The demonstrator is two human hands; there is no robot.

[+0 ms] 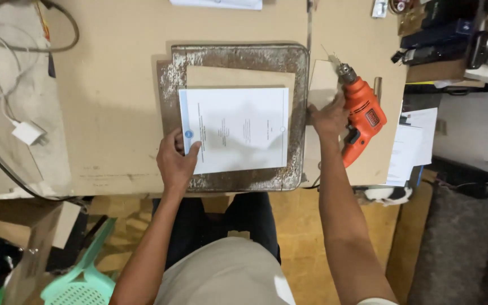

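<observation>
A white printed sheet of paper (238,129) lies on a tan board (238,76), which rests on a worn, rust-stained metal plate (232,56) on the cardboard-covered table. My left hand (175,161) presses on the sheet's lower left corner, thumb on the paper. My right hand (329,117) rests at the plate's right edge, touching the side of an orange electric drill (362,116) that lies on the table with its chuck pointing away from me. Whether the fingers grip the drill is unclear.
A white charger block (28,133) with cables lies at the left. Loose papers (410,144) hang off the table's right edge. Dark boxes (441,31) crowd the far right corner. A green plastic stool (83,277) stands on the floor at the lower left.
</observation>
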